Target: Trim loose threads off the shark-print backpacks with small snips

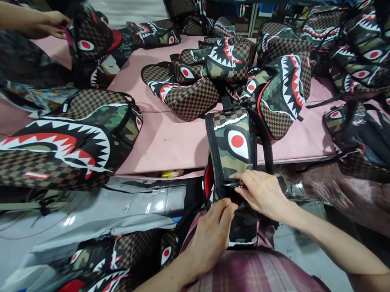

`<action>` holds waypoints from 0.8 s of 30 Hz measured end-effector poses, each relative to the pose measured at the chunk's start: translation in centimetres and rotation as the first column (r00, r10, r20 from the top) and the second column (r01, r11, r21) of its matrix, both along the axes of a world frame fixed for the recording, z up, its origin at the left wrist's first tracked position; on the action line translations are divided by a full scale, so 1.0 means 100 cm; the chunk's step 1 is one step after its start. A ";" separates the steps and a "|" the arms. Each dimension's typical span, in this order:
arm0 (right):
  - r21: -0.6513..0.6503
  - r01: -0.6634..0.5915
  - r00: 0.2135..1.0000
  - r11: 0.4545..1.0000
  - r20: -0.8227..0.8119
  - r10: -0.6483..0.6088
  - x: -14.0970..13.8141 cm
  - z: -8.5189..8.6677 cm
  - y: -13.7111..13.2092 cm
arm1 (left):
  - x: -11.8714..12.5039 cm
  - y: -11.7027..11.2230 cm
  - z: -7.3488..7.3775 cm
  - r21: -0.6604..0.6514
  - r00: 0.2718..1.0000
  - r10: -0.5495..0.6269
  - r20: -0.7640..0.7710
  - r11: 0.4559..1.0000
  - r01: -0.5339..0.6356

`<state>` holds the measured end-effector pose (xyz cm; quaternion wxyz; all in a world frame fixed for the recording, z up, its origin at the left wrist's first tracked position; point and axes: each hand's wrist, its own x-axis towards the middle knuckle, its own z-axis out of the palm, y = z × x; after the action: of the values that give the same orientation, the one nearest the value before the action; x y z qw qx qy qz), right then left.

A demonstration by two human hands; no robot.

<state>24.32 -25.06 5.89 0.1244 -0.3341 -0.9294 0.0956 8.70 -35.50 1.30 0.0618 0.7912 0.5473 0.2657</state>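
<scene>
A backpack [226, 157] with camouflage, a brown check and a red-and-white eye leans from my lap onto the table edge, its side zip partly open on a red lining. My left hand [215, 221] is closed, its fingertips pinching the backpack's lower edge. Just above and to the right, my right hand [261, 192] is closed around a small dark metal tool [231, 185], which looks like thread snips, though its blades are mostly hidden. The tool's tip lies against the backpack. A black strap [264, 138] curves up along the backpack's right side.
Several similar backpacks [189, 98] are heaped on the pink tabletop [168, 143]; another large backpack [77, 139] lies at left. More bags [122, 254] sit low beside me in plastic. A co-worker's hand [53, 25] touches a bag at upper left.
</scene>
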 end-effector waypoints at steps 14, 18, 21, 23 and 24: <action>0.246 -0.072 0.996 0.967 -0.033 0.082 -0.016 -0.009 -0.003 | 0.001 -0.002 -0.002 0.078 0.999 0.004 0.040 0.997 -0.007; 0.271 -0.063 0.997 0.960 -0.026 0.073 -0.018 -0.008 -0.004 | 0.001 -0.001 0.001 0.102 0.998 0.014 0.057 0.995 -0.019; 0.246 -0.065 0.997 0.967 -0.028 0.074 -0.019 -0.008 -0.002 | 0.003 0.000 0.002 0.119 0.997 0.037 0.069 0.992 -0.045; 0.205 -0.070 0.996 0.976 -0.036 0.079 -0.018 -0.008 -0.001 | 0.003 0.002 0.002 0.124 0.995 0.039 0.094 0.991 -0.050; 0.182 -0.068 0.996 0.981 -0.049 0.078 -0.017 -0.009 -0.001 | 0.002 0.004 0.003 0.122 0.991 0.041 0.124 0.991 -0.056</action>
<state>22.60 -25.17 4.98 0.1764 -0.2844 -0.9420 0.0247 8.93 -35.14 1.60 0.0387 0.7625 0.5439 0.3483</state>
